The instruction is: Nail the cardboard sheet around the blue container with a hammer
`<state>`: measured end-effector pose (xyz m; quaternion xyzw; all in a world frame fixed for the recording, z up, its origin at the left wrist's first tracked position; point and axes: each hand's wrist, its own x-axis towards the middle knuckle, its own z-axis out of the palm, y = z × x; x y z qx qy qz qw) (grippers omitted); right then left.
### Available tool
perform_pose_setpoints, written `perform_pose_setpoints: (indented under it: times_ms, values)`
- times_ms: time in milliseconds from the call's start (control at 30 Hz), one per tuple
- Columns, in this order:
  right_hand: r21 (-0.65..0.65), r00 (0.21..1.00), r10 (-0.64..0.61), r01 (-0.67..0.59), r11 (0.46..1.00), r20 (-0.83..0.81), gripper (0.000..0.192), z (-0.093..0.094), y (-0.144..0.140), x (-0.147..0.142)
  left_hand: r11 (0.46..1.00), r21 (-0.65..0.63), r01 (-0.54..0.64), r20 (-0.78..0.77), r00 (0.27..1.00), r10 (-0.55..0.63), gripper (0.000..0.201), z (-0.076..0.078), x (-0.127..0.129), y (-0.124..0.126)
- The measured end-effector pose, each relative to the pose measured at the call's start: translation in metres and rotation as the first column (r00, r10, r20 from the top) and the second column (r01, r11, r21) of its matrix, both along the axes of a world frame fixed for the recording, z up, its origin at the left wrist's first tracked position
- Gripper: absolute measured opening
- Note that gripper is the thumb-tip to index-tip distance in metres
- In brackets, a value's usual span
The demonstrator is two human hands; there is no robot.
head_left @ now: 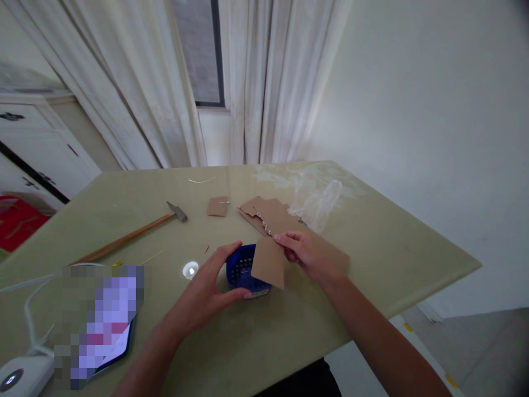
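A small blue basket (237, 275) with a perforated wall sits on the table in front of me. My left hand (212, 286) is closed around its left side, thumb at the near rim and fingers at the far rim. Between the thumb and fingers of my right hand (303, 253) is a cardboard piece (268, 264), pinched by its upper right corner. The piece hangs tilted over the basket's right side and hides part of its inside. Behind my right hand lie larger torn cardboard sheets (281, 215).
A hammer (136, 230) lies at the left, near a phone (115, 347) and a white device (27, 375) with a cable. A small cardboard square (217, 207) and a crumpled clear plastic bag (316, 198) lie farther back. A round shiny disc (190, 269) is beside my left hand.
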<state>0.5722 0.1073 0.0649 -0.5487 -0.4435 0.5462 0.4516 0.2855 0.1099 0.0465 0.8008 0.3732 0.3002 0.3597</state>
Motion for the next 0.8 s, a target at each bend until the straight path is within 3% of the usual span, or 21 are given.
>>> perform_pose_setpoints:
  times_ms: [100,467,667,800]
  values:
    - [-0.02,0.996,0.059,-0.057,0.998,0.068,0.047,-0.001,0.004,0.001,0.999,-0.018,0.035,0.022,0.999,-0.035,0.086,0.0,-0.01,0.004]
    - [0.064,0.984,0.026,-0.038,0.997,0.174,0.045,-0.02,0.007,-0.011,0.995,0.086,0.043,-0.069,0.997,-0.037,0.08,0.009,-0.014,-0.005]
    - [0.023,0.997,0.044,-0.046,0.999,0.066,0.041,-0.017,0.005,-0.006,0.991,0.119,0.059,-0.108,0.993,-0.046,0.071,0.014,-0.017,-0.004]
    - [0.001,0.997,0.006,-0.006,1.0,-0.072,0.041,-0.017,0.004,-0.009,0.988,0.153,-0.004,-0.158,0.987,0.029,0.068,0.015,-0.015,-0.006]
